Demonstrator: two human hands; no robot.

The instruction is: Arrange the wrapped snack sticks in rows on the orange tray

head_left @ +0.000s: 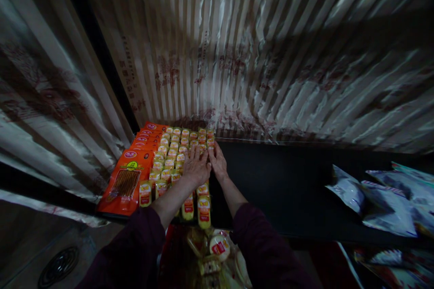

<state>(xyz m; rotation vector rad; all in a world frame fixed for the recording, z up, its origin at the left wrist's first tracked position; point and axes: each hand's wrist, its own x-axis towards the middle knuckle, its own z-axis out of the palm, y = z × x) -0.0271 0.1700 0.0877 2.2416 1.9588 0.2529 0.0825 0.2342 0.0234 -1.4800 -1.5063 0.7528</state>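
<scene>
Yellow packets [170, 163]: in columns on the black shelf [267, 185], long axis running front to back, beneath and left of the hands.
Left hand [197, 165]: nearer the block's middle, palm down over its right columns, fingers slightly spread.
Right hand [218, 161]: flanking the right edge, fingers extended (grip on any packet: cannot tell).

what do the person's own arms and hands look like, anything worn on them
The left hand and right hand are bare, with no gloves. The left sleeve and right sleeve are dark purple and long but end partway down, leaving the lower forearms uncovered. No markings show on the sleeves; the light is too dim to tell the fabric.
</scene>
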